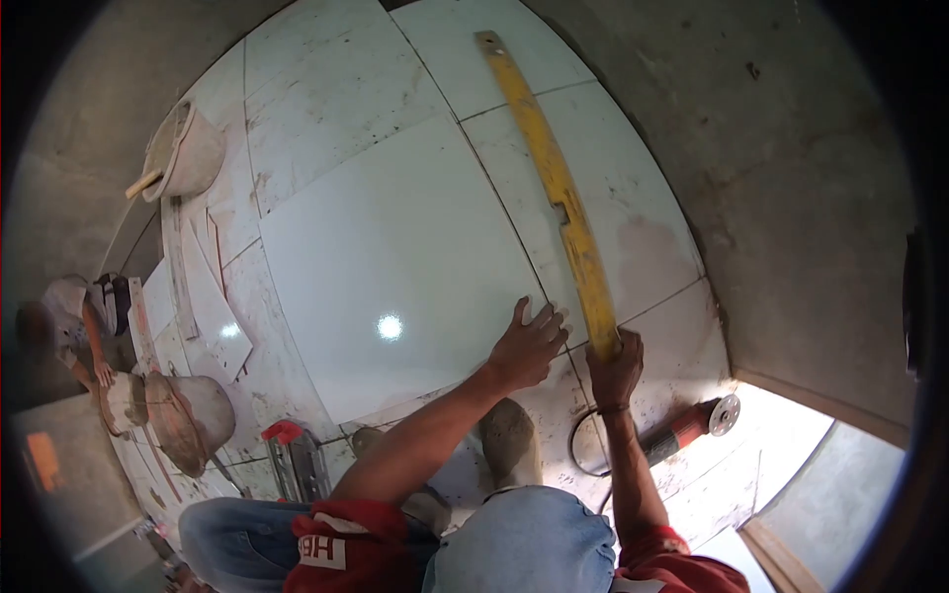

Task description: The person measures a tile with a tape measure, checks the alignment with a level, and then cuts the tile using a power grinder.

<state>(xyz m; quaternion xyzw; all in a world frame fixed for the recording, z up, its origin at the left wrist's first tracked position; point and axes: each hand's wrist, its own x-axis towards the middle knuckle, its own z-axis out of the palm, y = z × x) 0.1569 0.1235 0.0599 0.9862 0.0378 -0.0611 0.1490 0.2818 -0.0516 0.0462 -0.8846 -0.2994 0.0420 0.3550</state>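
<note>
Tiled flr (336, 94) | L hand (531, 346) half-spread at tile (395, 237) edge | R hand (615, 371) clenched rd yel. lvl (552, 163) end

"What's the floor (336, 84) like?"
"White tiles (623, 168), dirt-smeared, with dark joints (497, 203); one large clean tile (395, 247) shines."
"On it?"
"Grinder (680, 435) right; buckets (196, 163), cut pieces (222, 348) left; a red-topped tool (297, 465) nearer."
"The level (542, 148)?"
"Over the tiles; contact unclear."
</note>
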